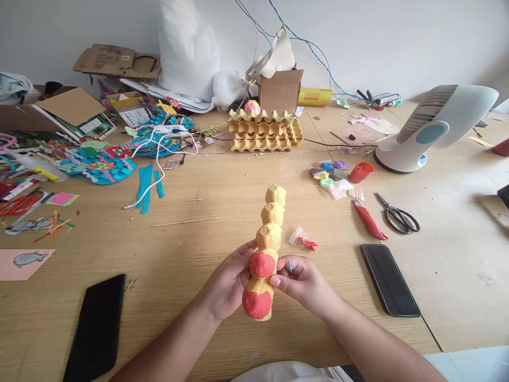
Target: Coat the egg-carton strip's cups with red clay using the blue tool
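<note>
Egg-carton strip (269, 239) grasped by both hands near its near end: left edge held in the left hand (226, 284), right edge pinched by the right hand (304, 281). A small blue piece (290, 267) is seen at the right fingers; how it is held cannot be told. Long axis directed away from the body, far end tilted slightly right. Two nearest bumps covered in red. Beyond the right hand, the nearer one, a red-filled packet (307, 242) is noted.

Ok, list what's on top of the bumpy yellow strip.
On the strip, red caps cover the nearest two bumps, hiding what's beneath; three others are bare. The left hand and right hand partly hide its sides.
</note>
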The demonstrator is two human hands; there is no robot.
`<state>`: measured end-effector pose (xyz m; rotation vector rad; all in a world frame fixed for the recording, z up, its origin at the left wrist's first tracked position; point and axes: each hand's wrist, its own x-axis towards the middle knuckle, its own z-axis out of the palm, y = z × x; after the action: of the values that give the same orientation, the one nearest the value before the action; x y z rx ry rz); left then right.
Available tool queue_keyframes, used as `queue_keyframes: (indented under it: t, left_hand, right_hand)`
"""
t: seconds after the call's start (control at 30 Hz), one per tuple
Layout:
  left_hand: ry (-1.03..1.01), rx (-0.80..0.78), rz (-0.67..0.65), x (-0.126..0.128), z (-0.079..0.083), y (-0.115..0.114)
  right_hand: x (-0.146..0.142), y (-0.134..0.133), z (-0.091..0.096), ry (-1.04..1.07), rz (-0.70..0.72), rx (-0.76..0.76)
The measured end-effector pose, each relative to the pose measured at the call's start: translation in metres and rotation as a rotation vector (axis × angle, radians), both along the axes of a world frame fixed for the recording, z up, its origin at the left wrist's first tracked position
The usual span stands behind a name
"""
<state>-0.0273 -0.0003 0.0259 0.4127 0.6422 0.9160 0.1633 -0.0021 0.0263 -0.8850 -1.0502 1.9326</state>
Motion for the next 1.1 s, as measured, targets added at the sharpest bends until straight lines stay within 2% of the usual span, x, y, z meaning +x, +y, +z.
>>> queue_keyframes:
  t: [0.13, 0.2, 0.43, 0.8, 0.97, 1.1]
  left_hand:
    - [-0.034, -0.047, 0.039, 0.003, -0.003, -0.002]
    - [-0.009, -0.047, 0.058, 0.004, -0.003, -0.003]
    - [-0.025, -0.052, 0.124, 0.008, 0.0, -0.009]
    - [0.082, -0.056, 0.185, 0.012, -0.001, -0.012]
    - [0.125, -0.049, 0.192, 0.012, 0.001, -0.012]
    - [0.124, -0.037, 0.19, 0.01, 0.006, -0.007]
  right_hand:
    - [-0.006, -0.007, -0.001, 0.156, -0.043, -0.207]
    - [-0.008, -0.009, 0.0, 0.165, -0.061, -0.248]
    - [-0.007, -0.006, -0.003, 0.101, -0.117, -0.16]
    - [-0.003, -0.002, 0.0, -0.09, -0.065, -0.015]
    - [-0.002, -0.001, -0.002, -0.119, -0.075, -0.011]
    - [0.0, 0.003, -0.002, 0.016, -0.031, -0.091]
